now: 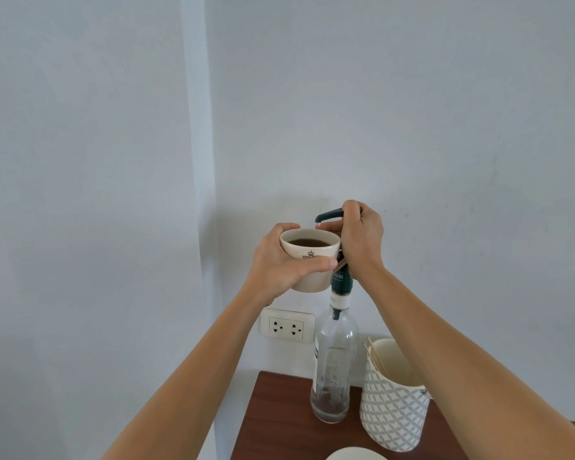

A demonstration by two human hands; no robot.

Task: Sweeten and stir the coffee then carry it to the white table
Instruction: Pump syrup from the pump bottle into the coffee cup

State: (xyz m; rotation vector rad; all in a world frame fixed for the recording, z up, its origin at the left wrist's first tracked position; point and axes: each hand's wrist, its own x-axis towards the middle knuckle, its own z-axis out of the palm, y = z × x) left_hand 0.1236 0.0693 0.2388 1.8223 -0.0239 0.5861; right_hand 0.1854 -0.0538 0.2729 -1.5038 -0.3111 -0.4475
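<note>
A cream cup of dark coffee (309, 250) is held up in the air, my left hand (279, 263) wrapped around its side. The cup's rim sits just under the dark green pump spout (327, 215) of a tall clear syrup bottle (334, 363) that stands on the brown wooden table (279, 423). My right hand (361, 240) grips the top of the pump head. The bottle holds a little brown syrup at its bottom. The white table is not in view.
A white patterned holder (392, 406) with wooden stir sticks (377, 358) stands to the right of the bottle. A wall socket (287, 327) is behind the bottle. A white dish edge (356, 454) shows at the bottom. The wall is close behind.
</note>
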